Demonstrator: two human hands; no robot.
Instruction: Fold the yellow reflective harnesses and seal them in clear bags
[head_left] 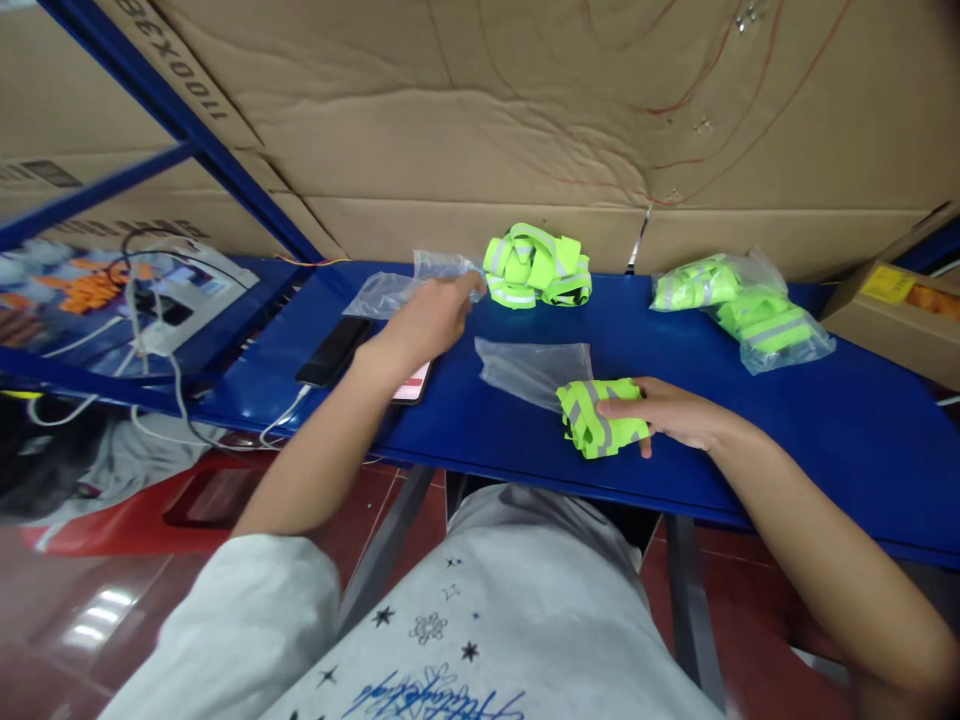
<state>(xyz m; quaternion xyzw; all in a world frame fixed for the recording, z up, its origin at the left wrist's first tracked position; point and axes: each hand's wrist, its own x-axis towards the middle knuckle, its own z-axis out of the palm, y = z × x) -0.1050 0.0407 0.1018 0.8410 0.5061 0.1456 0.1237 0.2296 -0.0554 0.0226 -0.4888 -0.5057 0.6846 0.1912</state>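
Note:
My right hand [667,410] is closed around a folded bundle of reflective straps [604,420], neon yellow with silver bands, low over the table's front edge. One end of a flat clear plastic bag [532,368] lies beside that bundle; whether they touch I cannot tell. My left hand [441,318] reaches over the table with its fingers curled together, slightly blurred. Just behind its fingertips are clear plastic bags [386,295], and to their right sits a loose heap of neon reflective straps [534,262]. Whatever the left fingers hold, if anything, is hidden.
Bagged neon strap bundles [772,318] lie at the back right, beside a cardboard box [900,310]. A black power bank [335,350] with a white cable and a partly covered phone [414,385] lie left. Cardboard [480,150] walls the back of the blue table [675,490].

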